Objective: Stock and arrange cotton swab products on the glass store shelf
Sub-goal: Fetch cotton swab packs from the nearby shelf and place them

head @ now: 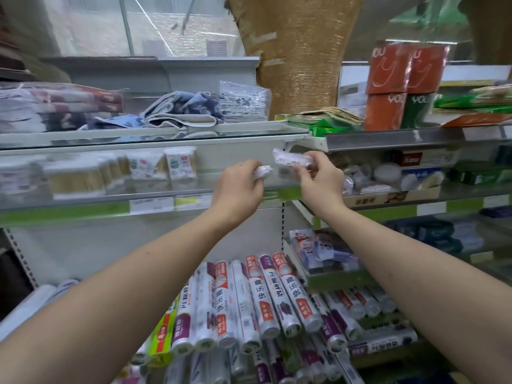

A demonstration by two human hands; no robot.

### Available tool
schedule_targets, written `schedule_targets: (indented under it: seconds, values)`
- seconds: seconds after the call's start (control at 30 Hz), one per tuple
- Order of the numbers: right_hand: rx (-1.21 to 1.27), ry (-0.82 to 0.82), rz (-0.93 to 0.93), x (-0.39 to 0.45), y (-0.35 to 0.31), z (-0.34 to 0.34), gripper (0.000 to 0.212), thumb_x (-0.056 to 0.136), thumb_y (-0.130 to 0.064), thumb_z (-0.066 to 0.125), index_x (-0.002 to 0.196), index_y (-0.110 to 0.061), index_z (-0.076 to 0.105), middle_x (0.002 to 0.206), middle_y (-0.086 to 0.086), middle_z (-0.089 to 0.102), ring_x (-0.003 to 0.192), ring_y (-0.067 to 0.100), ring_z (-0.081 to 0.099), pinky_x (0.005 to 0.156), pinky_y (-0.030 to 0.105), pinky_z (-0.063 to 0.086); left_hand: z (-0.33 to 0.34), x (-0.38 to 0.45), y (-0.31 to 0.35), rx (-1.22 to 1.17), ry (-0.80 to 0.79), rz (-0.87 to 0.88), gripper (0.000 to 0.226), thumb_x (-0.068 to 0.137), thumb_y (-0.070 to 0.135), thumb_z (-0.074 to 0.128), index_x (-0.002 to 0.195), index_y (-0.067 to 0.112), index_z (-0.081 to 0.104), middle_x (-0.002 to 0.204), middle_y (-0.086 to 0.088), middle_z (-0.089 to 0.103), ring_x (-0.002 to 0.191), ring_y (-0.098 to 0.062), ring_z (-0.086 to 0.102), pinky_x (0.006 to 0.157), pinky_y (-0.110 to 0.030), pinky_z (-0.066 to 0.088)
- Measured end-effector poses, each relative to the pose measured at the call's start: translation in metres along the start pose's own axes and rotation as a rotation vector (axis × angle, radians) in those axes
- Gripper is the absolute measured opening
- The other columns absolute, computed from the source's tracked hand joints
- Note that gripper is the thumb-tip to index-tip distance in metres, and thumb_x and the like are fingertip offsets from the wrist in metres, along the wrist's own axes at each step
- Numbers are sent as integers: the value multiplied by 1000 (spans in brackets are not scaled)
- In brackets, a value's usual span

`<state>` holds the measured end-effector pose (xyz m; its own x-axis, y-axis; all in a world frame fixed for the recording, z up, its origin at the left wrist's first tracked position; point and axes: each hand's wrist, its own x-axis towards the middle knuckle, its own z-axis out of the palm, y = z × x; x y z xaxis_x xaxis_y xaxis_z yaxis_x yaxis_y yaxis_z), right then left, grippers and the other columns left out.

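Both my arms reach up to the glass shelf (83, 202) in the middle of the view. My left hand (238, 187) is closed around a small white pack of cotton swabs (261, 171). My right hand (318, 174) pinches a longer clear pack of cotton swabs (291, 159) just under the shelf above. Farther left on the same glass shelf stand cotton swab bags (180, 167) and round tubs of wooden-stick swabs (74, 181). Everything at shelf height is blurred.
Folded towels (182, 109) lie on the glass shelf above. Rolls of plastic wrap (266, 297) are stacked on the lower shelf beneath my arms. To the right, a cardboard tray with round pads (388, 176), orange and green boxes (399, 87), and a gold-wrapped pillar (299, 56).
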<state>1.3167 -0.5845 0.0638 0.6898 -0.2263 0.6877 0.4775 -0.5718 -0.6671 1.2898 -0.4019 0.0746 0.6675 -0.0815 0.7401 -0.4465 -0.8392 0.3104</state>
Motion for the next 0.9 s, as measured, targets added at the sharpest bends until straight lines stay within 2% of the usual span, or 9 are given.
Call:
schedule_targets:
  seconds: [0.13,0.27,0.4,0.5,0.57,0.63,0.7,0.8,0.9]
  values:
    - [81,-3,89,-11,-25,24,18,93,-32,67,103,-19,59,85,0,68,85,23,64,82,47,54,-28,-8,-25,9,54,-78,22,97,26,57,113,17,68,103,-10,73,97,-35,64,76,-38,47]
    - [117,-6,124,-22,-49,42,25,92,-33,68,93,-10,60,77,2,65,80,27,63,69,36,47,-55,-17,-43,-64,79,-188,19,97,28,59,105,14,69,98,-12,73,95,-36,62,74,-37,45]
    - [149,-20,158,-29,-70,62,23,91,-34,69,87,-14,58,75,2,65,80,29,64,75,42,50,-84,-26,-61,-122,85,-294,17,94,26,57,100,13,67,93,-12,70,91,-34,60,71,-35,42]
    - [171,-27,170,-36,-86,73,23,90,-34,70,82,-18,56,76,2,66,80,28,65,76,43,52,-104,-34,-72,-154,85,-345,14,94,24,56,81,17,55,78,-6,59,80,-31,55,65,-34,34]
    - [205,-65,193,-41,-94,82,24,89,-35,71,81,-17,57,78,6,69,80,29,67,75,44,54,-115,-39,-78,-174,91,-370,19,93,24,57,75,20,51,74,-4,57,77,-30,55,63,-35,37]
    - [250,-126,234,-44,-97,92,28,83,-40,73,79,-16,59,78,9,70,76,32,68,73,50,57,-124,-43,-84,-170,96,-388,19,93,24,57,77,16,52,73,-5,56,75,-30,53,66,-38,41]
    - [301,-172,279,-44,-96,104,31,77,-42,74,78,-15,59,78,11,71,69,30,65,72,56,58,-130,-48,-90,-161,104,-400,26,94,25,57,73,15,45,69,-4,49,69,-28,46,63,-38,35]
    - [358,-210,298,-41,-99,118,32,72,-44,74,75,-16,57,76,12,70,63,25,58,69,53,55,-135,-52,-96,-129,109,-410,33,95,26,57,69,18,39,64,-1,43,61,-22,40,56,-37,26]
    - [372,-225,311,-30,-100,132,39,62,-51,70,74,-16,60,78,12,72,65,29,62,73,53,56,-137,-50,-105,-147,138,-451,29,94,26,57,69,19,44,64,0,48,61,-20,44,54,-34,27]
